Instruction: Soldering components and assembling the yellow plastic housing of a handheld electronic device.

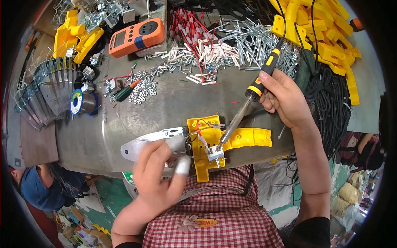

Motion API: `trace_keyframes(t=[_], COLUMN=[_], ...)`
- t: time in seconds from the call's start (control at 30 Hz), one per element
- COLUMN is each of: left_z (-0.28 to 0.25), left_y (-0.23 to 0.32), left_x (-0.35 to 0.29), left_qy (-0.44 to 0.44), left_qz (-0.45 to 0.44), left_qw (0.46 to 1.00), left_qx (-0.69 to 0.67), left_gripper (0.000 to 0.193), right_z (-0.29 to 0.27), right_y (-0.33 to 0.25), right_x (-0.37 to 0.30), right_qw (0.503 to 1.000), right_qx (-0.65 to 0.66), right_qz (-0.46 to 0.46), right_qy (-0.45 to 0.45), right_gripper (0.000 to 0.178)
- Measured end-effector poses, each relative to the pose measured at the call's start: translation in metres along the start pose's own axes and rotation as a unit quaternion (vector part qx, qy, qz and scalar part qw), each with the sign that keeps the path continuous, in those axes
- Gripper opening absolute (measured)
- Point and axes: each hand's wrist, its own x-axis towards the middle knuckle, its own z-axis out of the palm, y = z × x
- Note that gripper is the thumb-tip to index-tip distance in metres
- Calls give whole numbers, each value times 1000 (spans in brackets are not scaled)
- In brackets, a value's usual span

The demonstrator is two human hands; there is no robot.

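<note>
My right hand is closed around the yellow-and-black handle of a soldering iron. Its metal shaft slants down, and the tip is at a small metal-cased part in an open yellow plastic housing. Red and dark wires run inside this housing, whose handle half points right. A flat silver metal plate sticks out of its left side. Over that plate hovers my left hand, blurred by motion. White coverings wrap its thumb and one finger; the fingers are apart, with nothing visible between them.
A solder spool and fanned metal plates lie left. Beyond are an orange meter, a screwdriver, nuts and long screws. Yellow housings and black cables are piled right. Another person is lower left.
</note>
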Motion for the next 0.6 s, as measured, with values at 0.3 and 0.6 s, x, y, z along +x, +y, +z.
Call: trace_keyframes(t=[0.3,0.6], left_z=[20,26], left_y=[13,5], left_x=[30,29], left_qy=[-151,-146], left_qz=[-314,-110], left_qw=[812,978], left_qx=[-469,-105], left_gripper=[31,23], right_z=[-1,-2], right_y=[2,2], right_x=[-1,0], right_qw=[1000,1000], right_qx=[5,-9], right_qz=[-1,-18], right_qy=[-3,-8], right_gripper=[29,29])
